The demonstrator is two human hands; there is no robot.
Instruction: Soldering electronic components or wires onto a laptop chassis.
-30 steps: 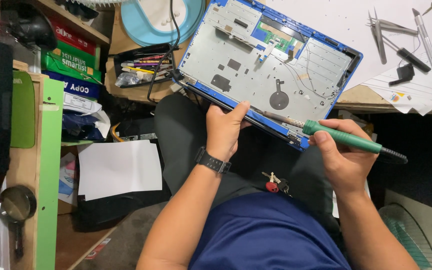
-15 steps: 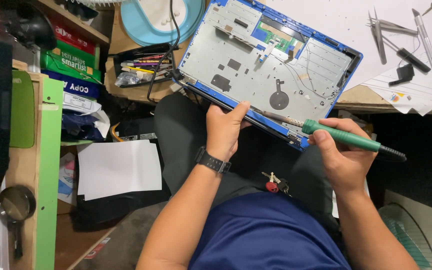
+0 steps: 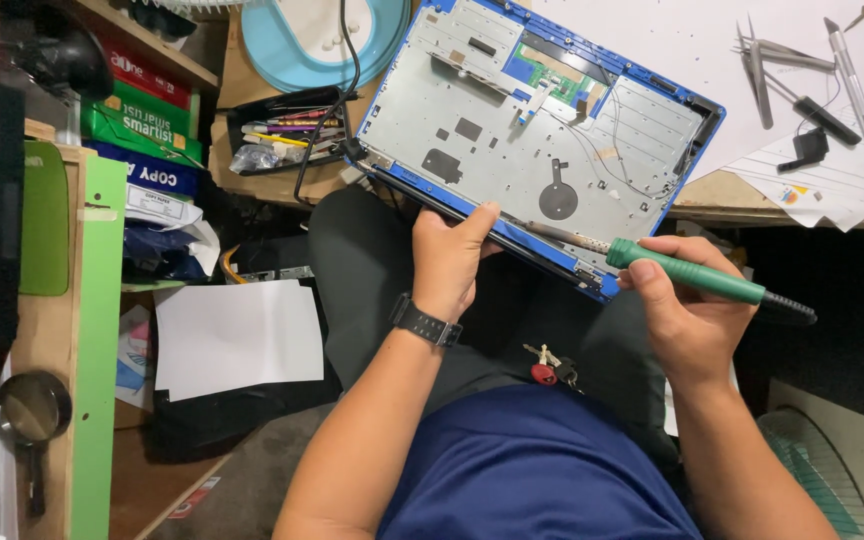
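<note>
An opened laptop shell point(image 3: 512, 120) with a blue rim and a bare silver metal inner plate rests tilted, half on the wooden desk and half over my lap. My left hand point(image 3: 447, 258), with a black watch on its wrist, grips the shell's near edge. In my right hand point(image 3: 687, 320) is a green-handled screwdriver point(image 3: 697, 277); its thin metal shaft lies along the near edge, the tip close to my left thumb. A small green circuit board point(image 3: 552, 85) and thin wires sit in the shell's far part.
Tweezers and pens point(image 3: 802, 70) lie on white paper at the desk's right. A black tray of small parts point(image 3: 282, 130) and a light blue dish point(image 3: 302, 40) are at the desk's left. Shelves with boxes stand left. Keys point(image 3: 547, 368) rest on my lap.
The screwdriver has tilted slightly in my right hand. The laptop shell and my left hand stay where they were.
</note>
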